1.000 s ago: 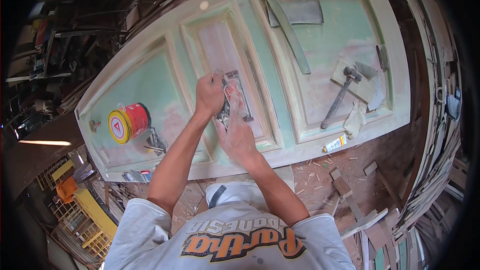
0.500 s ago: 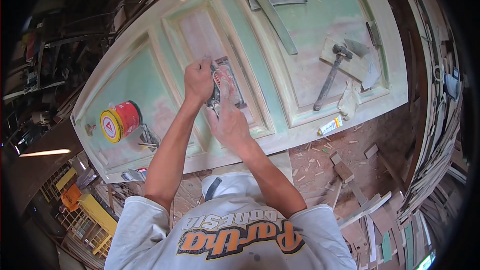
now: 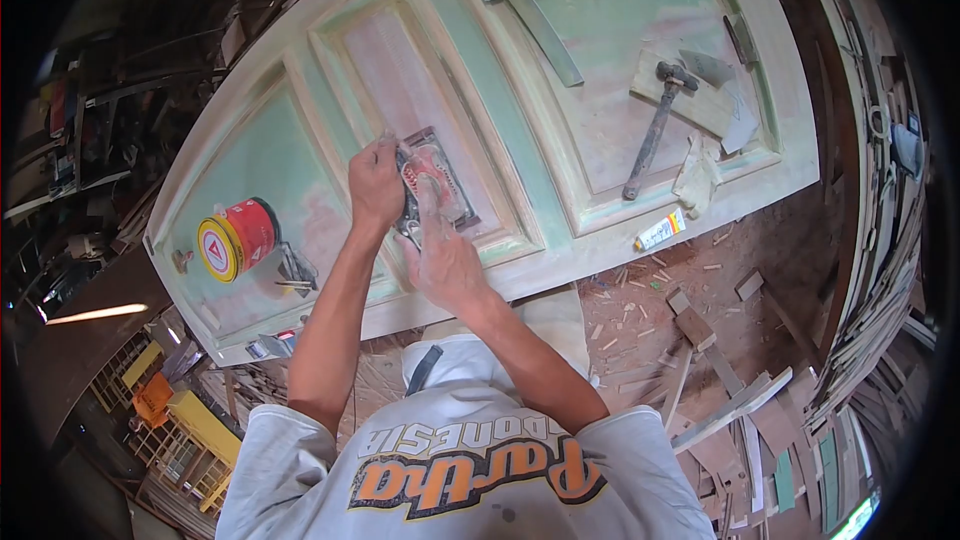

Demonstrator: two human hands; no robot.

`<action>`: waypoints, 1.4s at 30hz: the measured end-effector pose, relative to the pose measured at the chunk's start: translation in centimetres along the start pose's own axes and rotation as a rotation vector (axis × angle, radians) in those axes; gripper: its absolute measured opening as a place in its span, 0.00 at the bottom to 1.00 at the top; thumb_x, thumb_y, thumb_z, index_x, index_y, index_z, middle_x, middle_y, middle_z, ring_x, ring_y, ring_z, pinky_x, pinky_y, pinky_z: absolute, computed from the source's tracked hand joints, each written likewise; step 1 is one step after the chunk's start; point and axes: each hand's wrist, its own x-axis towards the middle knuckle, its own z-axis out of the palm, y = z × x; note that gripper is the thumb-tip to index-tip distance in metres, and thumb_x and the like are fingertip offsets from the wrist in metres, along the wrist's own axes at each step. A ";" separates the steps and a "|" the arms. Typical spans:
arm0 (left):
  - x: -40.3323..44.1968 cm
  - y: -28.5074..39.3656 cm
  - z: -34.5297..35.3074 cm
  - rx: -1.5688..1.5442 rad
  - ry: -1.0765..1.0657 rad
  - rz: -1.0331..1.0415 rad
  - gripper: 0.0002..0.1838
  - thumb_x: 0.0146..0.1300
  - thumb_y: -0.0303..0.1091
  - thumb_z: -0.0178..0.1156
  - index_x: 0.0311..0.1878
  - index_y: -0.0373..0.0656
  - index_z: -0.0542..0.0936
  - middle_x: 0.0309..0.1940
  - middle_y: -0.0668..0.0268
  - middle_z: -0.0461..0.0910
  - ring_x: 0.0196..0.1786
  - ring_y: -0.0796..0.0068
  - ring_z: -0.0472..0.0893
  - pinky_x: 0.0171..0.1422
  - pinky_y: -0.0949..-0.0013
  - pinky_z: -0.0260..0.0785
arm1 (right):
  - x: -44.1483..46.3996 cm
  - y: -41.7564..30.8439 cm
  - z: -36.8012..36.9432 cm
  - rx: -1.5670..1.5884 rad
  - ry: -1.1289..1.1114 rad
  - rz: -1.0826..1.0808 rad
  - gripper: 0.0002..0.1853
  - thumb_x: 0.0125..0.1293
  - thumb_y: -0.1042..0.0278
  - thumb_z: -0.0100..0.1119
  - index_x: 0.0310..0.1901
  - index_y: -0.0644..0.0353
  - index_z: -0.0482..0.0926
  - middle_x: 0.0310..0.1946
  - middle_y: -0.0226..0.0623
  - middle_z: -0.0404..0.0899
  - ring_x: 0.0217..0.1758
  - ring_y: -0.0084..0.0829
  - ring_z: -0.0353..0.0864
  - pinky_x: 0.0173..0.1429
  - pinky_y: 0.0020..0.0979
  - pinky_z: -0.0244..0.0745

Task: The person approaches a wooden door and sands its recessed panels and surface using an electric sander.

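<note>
A red and black power sander (image 3: 436, 172) lies with its flat base on the narrow middle panel of a wooden door (image 3: 500, 70), near the panel's close end. My left hand (image 3: 376, 185) is closed around the sander's left end. My right hand (image 3: 447, 262) grips its near side, fingers reaching over the red, dusty body. The palms hide part of the tool. Pale dust and patchy green and pink colour cover the door.
A red and yellow can (image 3: 238, 240) rests on the left panel. On the right lie a hammer (image 3: 655, 135), a wooden board (image 3: 690, 100), a glove (image 3: 697, 178), a tube (image 3: 660, 230) and a curved strip (image 3: 530, 15). Wood scraps (image 3: 690, 320) litter the floor.
Both hands and the sander have slid along the middle panel toward me. The whole view has shifted a little; the other things on the door keep their places.
</note>
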 end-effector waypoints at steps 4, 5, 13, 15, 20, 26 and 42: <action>-1.6 0.9 2.7 0.010 -0.021 0.030 0.26 0.90 0.45 0.58 0.39 0.30 0.86 0.24 0.60 0.79 0.34 0.72 0.75 0.43 0.55 0.72 | -1.7 1.8 -0.8 -0.024 0.249 -0.162 0.56 0.80 0.60 0.72 0.95 0.64 0.41 0.74 0.80 0.78 0.60 0.80 0.88 0.60 0.69 0.87; -2.0 1.4 3.1 -0.006 -0.034 0.020 0.27 0.91 0.46 0.58 0.38 0.30 0.86 0.24 0.62 0.78 0.34 0.73 0.75 0.42 0.56 0.71 | -1.9 2.1 -1.1 -0.007 0.224 -0.158 0.56 0.80 0.61 0.71 0.95 0.66 0.41 0.78 0.80 0.74 0.65 0.80 0.86 0.62 0.67 0.87; -2.6 -0.3 0.1 -0.027 -0.007 -0.003 0.30 0.92 0.50 0.57 0.38 0.32 0.87 0.24 0.65 0.78 0.32 0.75 0.74 0.41 0.58 0.70 | -2.0 1.3 1.5 -0.025 0.145 -0.140 0.55 0.81 0.60 0.71 0.94 0.66 0.43 0.74 0.80 0.78 0.60 0.79 0.88 0.59 0.67 0.88; -2.7 -0.5 -0.8 -0.043 0.008 -0.042 0.31 0.92 0.51 0.57 0.38 0.32 0.87 0.24 0.64 0.79 0.32 0.75 0.74 0.42 0.57 0.70 | -1.9 0.7 1.7 -0.053 0.112 -0.117 0.55 0.81 0.60 0.71 0.94 0.66 0.44 0.72 0.80 0.79 0.57 0.79 0.89 0.57 0.68 0.88; -3.2 -1.0 0.3 0.007 0.005 -0.022 0.31 0.92 0.51 0.57 0.40 0.30 0.87 0.25 0.61 0.83 0.33 0.73 0.76 0.43 0.56 0.72 | -2.7 0.5 0.2 -0.027 0.082 -0.064 0.53 0.80 0.64 0.71 0.92 0.73 0.45 0.79 0.79 0.73 0.67 0.78 0.85 0.67 0.63 0.84; -4.2 0.9 3.5 -0.169 -0.044 -0.029 0.26 0.91 0.48 0.59 0.46 0.31 0.90 0.29 0.54 0.86 0.36 0.68 0.81 0.48 0.57 0.77 | -3.7 1.2 -2.1 -0.097 0.161 -0.073 0.51 0.80 0.65 0.71 0.91 0.73 0.48 0.71 0.80 0.79 0.66 0.79 0.84 0.66 0.62 0.84; 8.6 1.7 -1.6 0.102 0.056 0.078 0.25 0.83 0.48 0.59 0.46 0.30 0.89 0.39 0.32 0.86 0.42 0.37 0.90 0.53 0.47 0.78 | 7.7 -2.7 -0.1 -0.123 0.242 -0.213 0.56 0.82 0.60 0.70 0.95 0.66 0.39 0.66 0.82 0.82 0.54 0.80 0.89 0.56 0.69 0.86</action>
